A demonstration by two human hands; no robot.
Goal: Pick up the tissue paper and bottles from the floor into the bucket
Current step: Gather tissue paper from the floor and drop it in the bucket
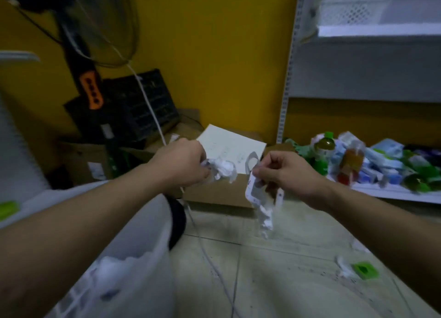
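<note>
My left hand (183, 163) is closed around a crumpled white tissue (223, 168), held in the air above the far rim of the white bucket (133, 277). White tissue lies inside the bucket. My right hand (284, 172) pinches a flattened white wrapper with tissue hanging from it (261, 203), over the tiled floor. More tissue scraps (343, 265) and a small green packet (365, 270) lie on the floor at the lower right. Bottles with green caps (324, 148) sit among packets on the low shelf at the right.
A cardboard box (214, 193) with a white sheet on top stands straight ahead against the yellow wall. A black fan stand and a black crate (143, 105) are at the back left. A thin white cable (214, 267) runs across the floor. White metal shelving fills the right.
</note>
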